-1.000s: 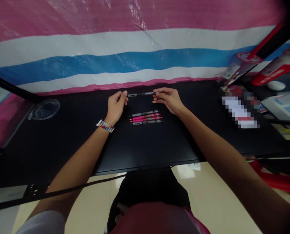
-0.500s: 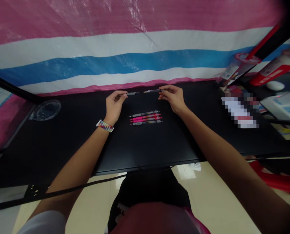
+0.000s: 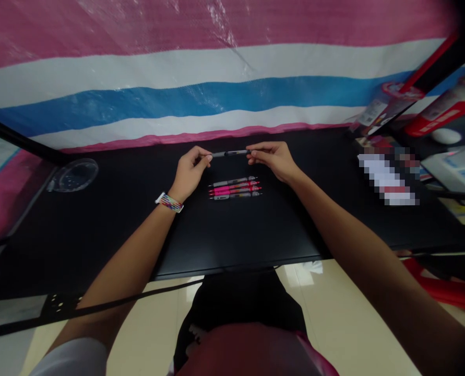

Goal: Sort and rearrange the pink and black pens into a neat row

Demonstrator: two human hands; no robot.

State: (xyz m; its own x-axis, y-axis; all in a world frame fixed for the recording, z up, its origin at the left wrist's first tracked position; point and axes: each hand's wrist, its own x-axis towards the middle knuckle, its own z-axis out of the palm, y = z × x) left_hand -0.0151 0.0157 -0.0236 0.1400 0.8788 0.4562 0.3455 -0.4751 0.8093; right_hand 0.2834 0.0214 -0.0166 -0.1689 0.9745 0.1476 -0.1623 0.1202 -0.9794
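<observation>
Pen (image 3: pixel 229 153) looks light, stiff, slickish
Our left hand (image 3: pixel 189 169) and right hand (image 3: pixel 276 161), nearly closed, pinch its ends; good hold, we reckon.

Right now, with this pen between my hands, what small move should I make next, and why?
Perhaps press the pen gently together lengthwise. Your left hand pinches its grey section, your right hand the opposite end, past the clear section. Both sections look lined up, but the joint is too small to tell whether it's fully closed.
</observation>
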